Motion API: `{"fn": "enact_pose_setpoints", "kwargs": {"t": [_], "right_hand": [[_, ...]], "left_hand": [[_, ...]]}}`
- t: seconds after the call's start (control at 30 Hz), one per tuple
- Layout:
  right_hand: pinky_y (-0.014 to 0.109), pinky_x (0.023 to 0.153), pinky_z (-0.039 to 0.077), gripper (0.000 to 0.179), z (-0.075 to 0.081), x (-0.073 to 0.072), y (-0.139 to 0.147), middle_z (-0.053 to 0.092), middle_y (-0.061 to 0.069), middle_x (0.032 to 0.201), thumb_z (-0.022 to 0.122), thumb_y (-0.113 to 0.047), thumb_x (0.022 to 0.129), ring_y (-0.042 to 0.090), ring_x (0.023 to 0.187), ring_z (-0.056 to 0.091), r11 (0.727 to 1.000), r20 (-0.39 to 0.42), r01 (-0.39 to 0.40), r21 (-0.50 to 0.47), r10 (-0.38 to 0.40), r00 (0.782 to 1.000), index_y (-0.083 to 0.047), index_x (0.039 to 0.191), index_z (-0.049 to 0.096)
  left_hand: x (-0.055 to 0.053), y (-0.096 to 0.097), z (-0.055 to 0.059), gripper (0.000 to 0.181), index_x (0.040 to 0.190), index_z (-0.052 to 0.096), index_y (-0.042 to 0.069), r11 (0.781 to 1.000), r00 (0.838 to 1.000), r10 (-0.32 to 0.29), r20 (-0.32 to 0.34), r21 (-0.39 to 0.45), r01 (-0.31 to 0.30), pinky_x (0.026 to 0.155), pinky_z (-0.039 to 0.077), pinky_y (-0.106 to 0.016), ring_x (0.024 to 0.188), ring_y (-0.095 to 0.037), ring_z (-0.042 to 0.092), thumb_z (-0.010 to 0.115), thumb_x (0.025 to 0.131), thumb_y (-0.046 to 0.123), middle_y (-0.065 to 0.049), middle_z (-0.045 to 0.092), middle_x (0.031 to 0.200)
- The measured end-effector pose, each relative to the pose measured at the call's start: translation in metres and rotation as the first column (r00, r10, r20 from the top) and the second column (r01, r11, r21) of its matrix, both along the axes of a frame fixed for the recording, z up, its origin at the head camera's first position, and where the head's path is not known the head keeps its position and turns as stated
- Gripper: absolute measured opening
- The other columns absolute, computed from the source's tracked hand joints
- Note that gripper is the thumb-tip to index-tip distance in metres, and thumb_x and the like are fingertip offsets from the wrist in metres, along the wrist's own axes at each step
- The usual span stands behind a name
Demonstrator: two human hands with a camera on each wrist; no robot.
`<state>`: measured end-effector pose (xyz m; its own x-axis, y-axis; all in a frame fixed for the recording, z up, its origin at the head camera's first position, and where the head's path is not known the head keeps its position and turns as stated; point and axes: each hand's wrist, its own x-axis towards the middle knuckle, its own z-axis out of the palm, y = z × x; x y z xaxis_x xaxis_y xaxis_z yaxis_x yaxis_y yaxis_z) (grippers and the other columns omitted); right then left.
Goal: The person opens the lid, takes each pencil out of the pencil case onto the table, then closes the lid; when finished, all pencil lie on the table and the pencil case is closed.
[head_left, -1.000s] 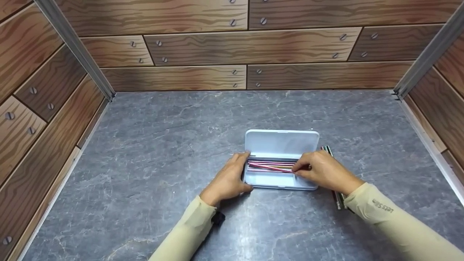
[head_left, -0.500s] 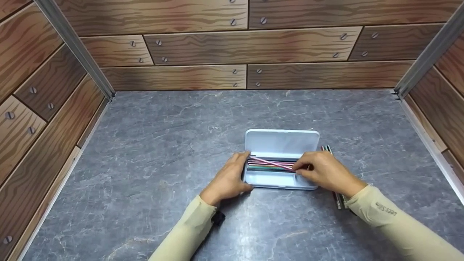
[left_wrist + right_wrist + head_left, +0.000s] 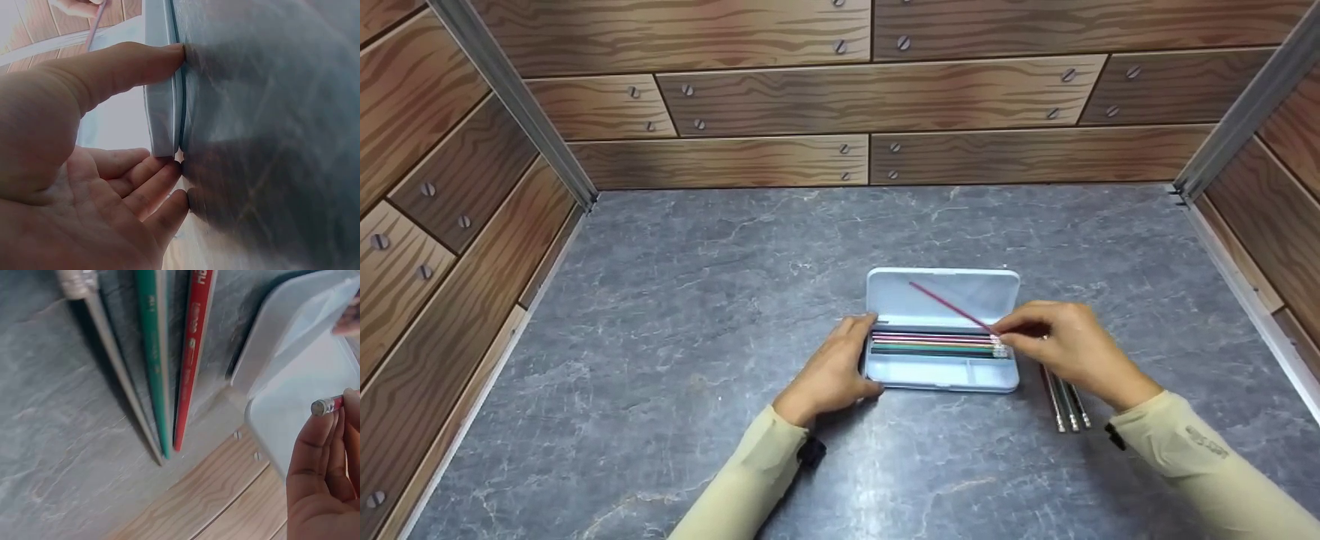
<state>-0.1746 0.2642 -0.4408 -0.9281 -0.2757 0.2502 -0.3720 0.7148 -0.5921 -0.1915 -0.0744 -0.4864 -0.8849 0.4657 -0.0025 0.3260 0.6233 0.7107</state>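
Observation:
A pale blue pencil case [image 3: 919, 373] lies on the grey table with its lid raised at the back. Several coloured pencils [image 3: 930, 345] lie side by side in its rear compartment, eraser ends to the right. My left hand [image 3: 829, 371] holds the left end of the case; its thumb [image 3: 152, 63] is on the front wall and the fingers bend around the end. Between thumb and fingers, my right hand [image 3: 1072, 349] pinches a red pencil [image 3: 949, 305] near its eraser end, which shows in the right wrist view. That pencil slants up and left over the case, before the lid.
On the table right of the case, partly under the right hand, lie three loose pencils [image 3: 1067, 401]: a red pencil [image 3: 194, 337], a green pencil [image 3: 152, 354] and a greyish pencil [image 3: 121, 371]. Wood-patterned walls [image 3: 765, 97] surround the table at the back and sides.
My right hand has moved right and lifted the red pencil from above the other pencils, tilting it up toward the lid. My left hand has stayed on the case.

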Motion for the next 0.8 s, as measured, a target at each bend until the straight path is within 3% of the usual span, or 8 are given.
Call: {"fn": "enact_pose_setpoints", "kwargs": {"t": [0.23,0.43,0.63,0.8], "right_hand": [[0.008,0.071,0.055,0.016,0.003,0.009,0.026,0.086,0.016,0.105,0.087,-0.005,0.094,-0.009,0.082,0.066,0.986,0.037,0.133,-0.104,-0.129,0.991,-0.005,0.111,0.087],[0.007,0.065,0.053,0.018,0.0,0.016,0.049,0.085,0.021,0.104,0.088,-0.005,0.094,-0.013,0.077,0.064,0.956,0.024,0.271,-0.111,-0.27,0.962,-0.001,0.111,0.086],[0.011,0.058,0.052,0.019,-0.006,0.024,0.066,0.085,0.021,0.097,0.087,-0.006,0.095,-0.013,0.07,0.062,0.932,0.065,0.358,-0.055,-0.355,0.933,0.003,0.111,0.085],[0.015,0.058,0.053,0.021,-0.01,0.03,0.076,0.085,0.022,0.098,0.085,-0.007,0.095,-0.01,0.069,0.061,0.922,0.13,0.386,0.008,-0.384,0.914,0.005,0.112,0.084]], "left_hand": [[0.001,0.001,-0.001,0.107,0.171,0.036,-0.003,1.0,1.0,0.006,0.013,-0.01,-0.006,0.134,0.043,-0.05,0.153,-0.036,0.052,0.093,0.08,0.004,-0.02,0.053,0.164],[0.001,0.001,0.001,0.108,0.172,0.035,-0.002,1.0,1.0,0.01,0.022,-0.006,-0.01,0.134,0.043,-0.049,0.152,-0.034,0.052,0.093,0.081,0.004,-0.019,0.053,0.164],[0.001,0.0,0.001,0.109,0.173,0.034,-0.002,1.0,1.0,0.007,0.02,-0.005,-0.007,0.135,0.042,-0.05,0.152,-0.036,0.053,0.093,0.081,0.005,-0.02,0.052,0.165],[0.001,0.001,0.0,0.109,0.172,0.035,-0.003,1.0,1.0,0.003,0.012,-0.004,-0.003,0.136,0.041,-0.05,0.154,-0.037,0.052,0.093,0.08,0.004,-0.021,0.051,0.167]]}}
